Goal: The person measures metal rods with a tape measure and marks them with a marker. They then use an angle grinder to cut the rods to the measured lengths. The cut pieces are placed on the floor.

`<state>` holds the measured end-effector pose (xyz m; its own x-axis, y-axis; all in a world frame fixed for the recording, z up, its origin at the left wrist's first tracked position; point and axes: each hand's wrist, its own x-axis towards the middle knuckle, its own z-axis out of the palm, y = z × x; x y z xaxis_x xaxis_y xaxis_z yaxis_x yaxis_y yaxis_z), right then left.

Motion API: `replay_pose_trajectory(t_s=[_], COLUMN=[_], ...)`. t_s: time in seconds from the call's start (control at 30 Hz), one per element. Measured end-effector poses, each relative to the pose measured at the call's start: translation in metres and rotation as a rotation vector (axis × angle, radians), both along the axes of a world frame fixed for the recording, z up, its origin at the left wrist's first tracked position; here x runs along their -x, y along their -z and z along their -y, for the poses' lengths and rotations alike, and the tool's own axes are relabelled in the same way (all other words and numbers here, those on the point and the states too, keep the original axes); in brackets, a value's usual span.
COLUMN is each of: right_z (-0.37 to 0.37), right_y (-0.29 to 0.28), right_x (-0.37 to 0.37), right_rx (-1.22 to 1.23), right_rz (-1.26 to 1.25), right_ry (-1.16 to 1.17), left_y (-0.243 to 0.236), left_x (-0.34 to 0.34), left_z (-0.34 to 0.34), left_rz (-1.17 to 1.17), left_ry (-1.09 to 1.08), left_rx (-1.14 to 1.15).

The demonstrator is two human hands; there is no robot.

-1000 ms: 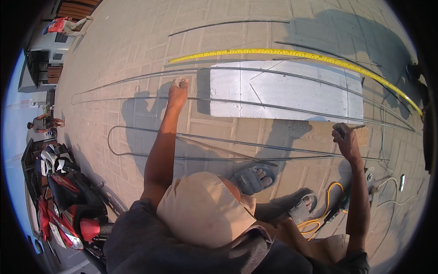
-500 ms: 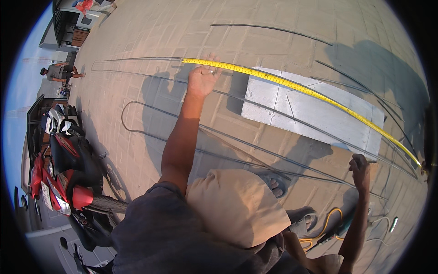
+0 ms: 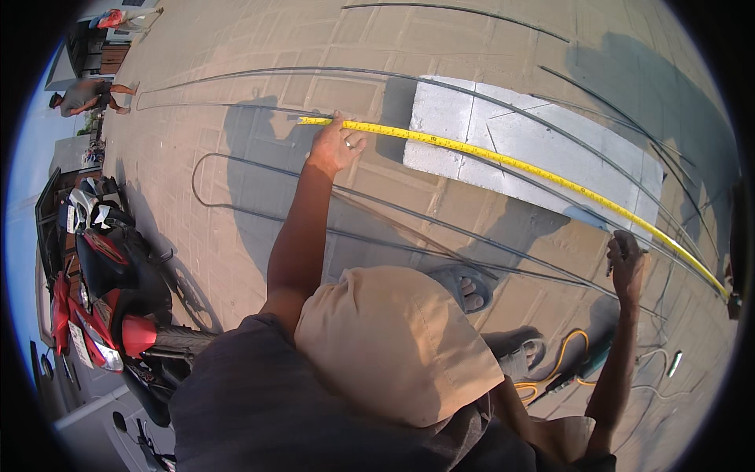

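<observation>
My left hand is closed around the yellow tape measure near its hooked end, against a long bent steel rod. The tape runs right along this rod, over a white foam block, to a dark case at the far right, partly hidden. My right hand has curled fingers around a small dark thing that I cannot make out, just beside the rod near the block's lower right corner. A second bent rod loop lies nearer me on the paving.
Loose rods lie beyond the block. A green power tool and orange cord lie by my sandalled feet. Parked motorbikes stand at the left. A person in a dark top and another in red are farther back.
The tape has moved from above the block toward me, onto the nearer line of rod over it. My left hand went from spread under the tape to closed on it. The person in dark clothes shows more fully.
</observation>
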<state>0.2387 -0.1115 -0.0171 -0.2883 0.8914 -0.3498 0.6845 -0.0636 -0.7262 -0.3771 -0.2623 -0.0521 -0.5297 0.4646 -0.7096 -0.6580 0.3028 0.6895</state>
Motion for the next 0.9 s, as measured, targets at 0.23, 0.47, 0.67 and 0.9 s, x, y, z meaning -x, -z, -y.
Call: replay_pose_trajectory(t_s=[0.23, 0.47, 0.67, 0.9], right_z=[0.004, -0.080, -0.099, -0.086], right_y=[-0.010, -0.032, 0.029, 0.044], right_x=[0.040, 0.208, 0.310, 0.311], right_rx=[-0.386, -0.684, -0.642, -0.703], right_rz=[0.019, 0.116, 0.386, 0.418], right_ry=[-0.156, -0.566, -0.673, -0.609], left_y=[0.014, 0.043, 0.065, 0.072], left_x=[0.036, 0.051, 0.060, 0.074], left_z=[0.011, -0.009, 0.010, 0.006], left_rz=[-0.192, -0.004, 0.068, 0.046], left_ry=[0.167, -0.042, -0.021, 0.134], left_rx=[0.265, -0.098, -0.127, -0.191])
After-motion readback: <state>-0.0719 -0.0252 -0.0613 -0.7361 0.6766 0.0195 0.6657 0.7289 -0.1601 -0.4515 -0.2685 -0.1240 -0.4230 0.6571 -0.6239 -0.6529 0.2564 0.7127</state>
